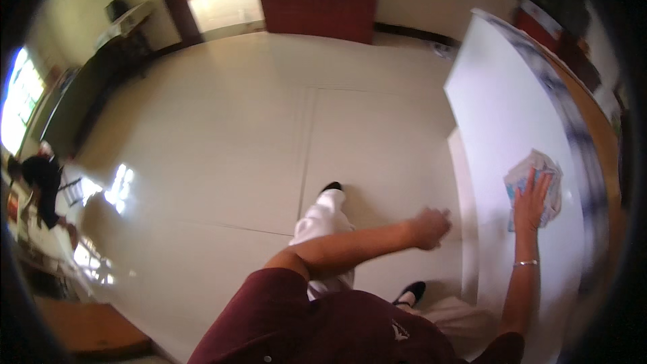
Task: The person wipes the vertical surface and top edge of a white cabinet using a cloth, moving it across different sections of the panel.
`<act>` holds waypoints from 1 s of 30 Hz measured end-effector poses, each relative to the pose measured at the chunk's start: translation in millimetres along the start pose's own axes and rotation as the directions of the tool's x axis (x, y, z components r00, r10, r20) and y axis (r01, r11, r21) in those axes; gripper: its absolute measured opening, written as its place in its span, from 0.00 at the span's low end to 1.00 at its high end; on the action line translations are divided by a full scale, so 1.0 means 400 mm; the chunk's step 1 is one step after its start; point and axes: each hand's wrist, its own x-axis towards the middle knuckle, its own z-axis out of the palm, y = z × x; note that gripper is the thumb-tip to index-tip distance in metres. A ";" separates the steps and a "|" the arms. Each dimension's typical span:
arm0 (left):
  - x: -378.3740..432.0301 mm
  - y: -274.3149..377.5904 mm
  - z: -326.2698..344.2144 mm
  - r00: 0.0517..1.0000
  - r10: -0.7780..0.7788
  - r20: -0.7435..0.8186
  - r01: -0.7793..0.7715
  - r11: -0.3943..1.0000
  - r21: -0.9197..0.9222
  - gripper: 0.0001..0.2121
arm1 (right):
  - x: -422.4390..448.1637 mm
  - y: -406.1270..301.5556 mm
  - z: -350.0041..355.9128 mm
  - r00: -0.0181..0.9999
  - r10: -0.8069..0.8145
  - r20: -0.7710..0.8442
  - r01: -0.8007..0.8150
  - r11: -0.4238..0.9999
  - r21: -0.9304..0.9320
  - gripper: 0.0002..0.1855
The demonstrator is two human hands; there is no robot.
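Note:
My right hand (530,199) lies with fingers spread on a crumpled light cloth (551,182) with blue patches. It presses the cloth against the smooth white surface (498,111) of a large piece of furniture at my right. A thin bracelet (525,263) circles that wrist. Over the floor, apart from the white surface, hangs my left hand (429,227). Its fingers are curled in and slightly blurred, and I see nothing in them. The cloth's part under the palm is hidden.
Pale tiles cover the floor (227,126). A dark red door (318,0) stands beside a bright doorway (222,0). At far left a person (43,182) in dark clothes bends near a window (22,96). A brown wooden furniture top (91,326) is at lower left.

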 end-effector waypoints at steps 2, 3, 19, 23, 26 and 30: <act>-0.021 0.081 0.042 0.995 0.059 -0.075 -0.055 0.997 0.056 0.20 | -0.020 0.031 0.020 1.000 -0.005 0.012 0.006 0.999 -0.052 0.35; -0.034 0.108 0.051 0.996 0.077 -0.053 -0.075 0.996 0.041 0.19 | -0.030 0.016 -0.003 1.000 0.008 0.007 -0.007 1.000 -0.028 0.35; -0.193 0.312 0.121 0.993 0.074 -0.087 -0.060 0.986 0.155 0.11 | -0.001 0.010 -0.013 0.991 -0.107 0.073 0.108 0.994 0.000 0.35; -0.178 0.318 0.113 0.997 0.076 -0.021 -0.073 0.991 0.113 0.13 | 0.006 0.061 0.082 0.973 -0.206 0.109 0.232 0.893 -0.387 0.22; -0.138 0.310 0.153 0.998 0.049 -0.041 -0.042 0.987 0.155 0.12 | 0.031 0.101 0.229 0.942 -0.304 -0.139 0.261 0.929 -0.263 0.19; -0.132 0.299 0.143 1.000 -0.005 -0.007 0.006 0.989 0.150 0.12 | 0.038 0.086 0.229 0.927 -0.376 0.008 0.348 0.849 -0.397 0.19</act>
